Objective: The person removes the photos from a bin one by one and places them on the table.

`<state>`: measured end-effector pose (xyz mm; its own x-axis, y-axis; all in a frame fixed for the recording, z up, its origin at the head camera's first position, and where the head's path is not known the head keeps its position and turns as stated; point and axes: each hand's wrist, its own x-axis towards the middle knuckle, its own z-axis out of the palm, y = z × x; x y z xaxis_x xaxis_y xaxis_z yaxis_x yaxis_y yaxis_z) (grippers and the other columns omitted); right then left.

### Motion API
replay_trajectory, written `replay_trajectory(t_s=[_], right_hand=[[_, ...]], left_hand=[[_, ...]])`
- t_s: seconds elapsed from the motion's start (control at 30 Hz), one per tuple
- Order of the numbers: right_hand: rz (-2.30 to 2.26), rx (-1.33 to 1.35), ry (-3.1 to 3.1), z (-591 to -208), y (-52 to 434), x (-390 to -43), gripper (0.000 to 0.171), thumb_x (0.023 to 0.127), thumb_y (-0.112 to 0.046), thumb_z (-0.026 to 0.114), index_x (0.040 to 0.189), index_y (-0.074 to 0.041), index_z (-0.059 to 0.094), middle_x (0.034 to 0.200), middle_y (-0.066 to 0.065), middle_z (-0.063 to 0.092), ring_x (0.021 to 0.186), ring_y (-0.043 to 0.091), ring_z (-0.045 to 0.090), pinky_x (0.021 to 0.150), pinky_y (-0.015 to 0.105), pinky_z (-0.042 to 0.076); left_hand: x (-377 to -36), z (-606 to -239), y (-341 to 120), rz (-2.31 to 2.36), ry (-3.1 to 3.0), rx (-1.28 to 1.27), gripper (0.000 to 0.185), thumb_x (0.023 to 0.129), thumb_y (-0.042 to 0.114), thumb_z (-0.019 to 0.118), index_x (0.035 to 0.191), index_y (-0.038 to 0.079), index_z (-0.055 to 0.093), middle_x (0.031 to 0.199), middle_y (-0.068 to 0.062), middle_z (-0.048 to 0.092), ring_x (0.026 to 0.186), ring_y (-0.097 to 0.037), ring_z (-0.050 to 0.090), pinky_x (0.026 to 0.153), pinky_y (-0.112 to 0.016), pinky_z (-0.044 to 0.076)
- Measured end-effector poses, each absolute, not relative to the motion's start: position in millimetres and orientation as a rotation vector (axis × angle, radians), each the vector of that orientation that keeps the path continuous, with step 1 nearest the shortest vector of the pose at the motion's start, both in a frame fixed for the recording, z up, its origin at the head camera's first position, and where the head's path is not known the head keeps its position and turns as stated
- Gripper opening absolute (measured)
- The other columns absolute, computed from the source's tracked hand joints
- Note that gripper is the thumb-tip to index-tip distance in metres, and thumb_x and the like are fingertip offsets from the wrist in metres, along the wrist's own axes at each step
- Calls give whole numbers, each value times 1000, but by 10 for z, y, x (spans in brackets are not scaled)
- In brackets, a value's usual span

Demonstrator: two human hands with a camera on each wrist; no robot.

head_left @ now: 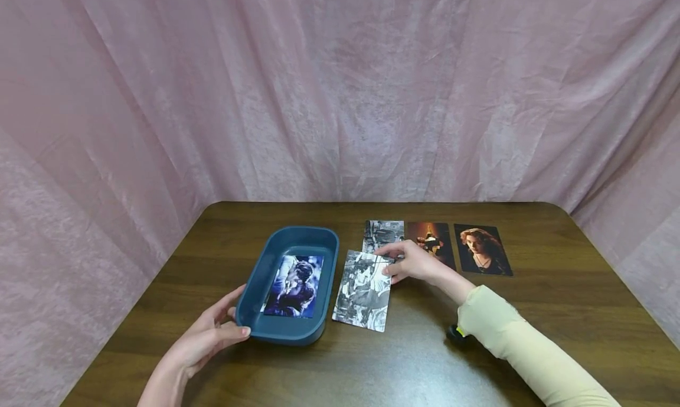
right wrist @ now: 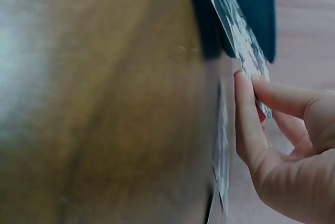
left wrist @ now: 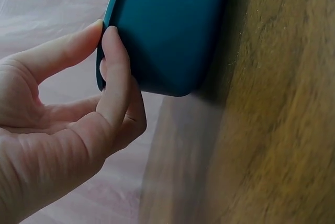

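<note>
Right hand (head_left: pixel 411 265) pinches the black-and-white photo card (head_left: pixel 363 290) by its far right corner, thumb under and fingers on top per the right wrist view (right wrist: pixel 246 124). The card is lifted off the dark brown wooden table (head_left: pixel 404 360), tilted, its left edge just beside the right wall of the teal oval plastic tray (head_left: pixel 255 327). The tray sits near-left of centre w/ one blue-toned photo card (head_left: pixel 294 286) lying flat inside it. Left hand (head_left: pixel 209 336) holds the tray's near-left corner: thumb on the rim, fingers curled against the outer wall, as the left wrist view shows (left wrist: pixel 115 72).

Three more cards lie flat in a row toward the far right: a second black-and-white card (head_left: pixel 383 233) partly behind the right hand, an orange-glow dark card (head_left: pixel 431 241), and a portrait card (head_left: pixel 482 249). A small black-and-yellow object (head_left: pixel 455 333) shows just under the pale yellow sleeve (head_left: pixel 526 348); can't tell what it is.

Doing this step well, imo: keep the pinch light so the card doesn't bend, raise the low left edge above the tray rim before moving left, then lay it flat over the blue card w/ long sides lined up. Left hand should brace the tray so it doesn't slide.
</note>
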<state>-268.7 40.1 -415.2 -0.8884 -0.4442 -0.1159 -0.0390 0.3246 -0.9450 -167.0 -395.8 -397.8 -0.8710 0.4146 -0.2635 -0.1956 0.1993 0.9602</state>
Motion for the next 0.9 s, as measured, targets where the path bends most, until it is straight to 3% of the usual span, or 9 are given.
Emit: replay_trajectory(t_s=[0.2, 0.37, 0.57, 0.8, 0.9], right_hand=[[-1251, -484, 2563, -4251, 299, -2698, 41, 83, -5, 76, 124, -7, 69, 74, 5, 56, 61, 14, 60, 60, 30, 54], [-1016, -540, 2786, -4298, 247, -2713, 36, 78, -14, 82, 114, -15, 75, 81, 2, 65, 67, 10, 50, 63, 27, 42], [-987, -527, 2807, -4322, 239, -2694, 35, 77, -16, 84, 111, -18, 77, 83, 0, 68, 71, 9, 54, 64, 27, 43], [-989, -487, 2813, -4305, 222, -2660, 33, 76, -16, 84, 108, -18, 78, 71, -1, 58, 61, 10, 43, 61, 26, 37], [-992, -436, 2815, -4296, 204, -2640, 32, 75, -17, 85, 106, -19, 78, 73, 0, 57, 62, 11, 42, 64, 27, 37]], left_hand=[[-1710, -3987, -3947, 1680, 2036, 177, 92, 89, 7, 66, 159, 9, 7, 102, -4, 46, 99, -15, 54, 91, -30, 49], [-1731, -4008, -3939, 1647, 2070, 193, 95, 89, 7, 68, 160, 15, 5, 108, -7, 44, 99, -16, 62, 91, -32, 47], [-1728, -4030, -3949, 1644, 2063, 219, 96, 90, 7, 66, 160, 19, 1, 113, -10, 39, 98, -16, 63, 90, -30, 48], [-1730, -4018, -3945, 1643, 2069, 195, 96, 90, 7, 66, 160, 22, 3, 111, -9, 38, 95, -15, 61, 89, -28, 49], [-1731, -4014, -3944, 1645, 2062, 193, 95, 90, 7, 66, 160, 22, 3, 111, -9, 37, 96, -15, 61, 89, -28, 49]])
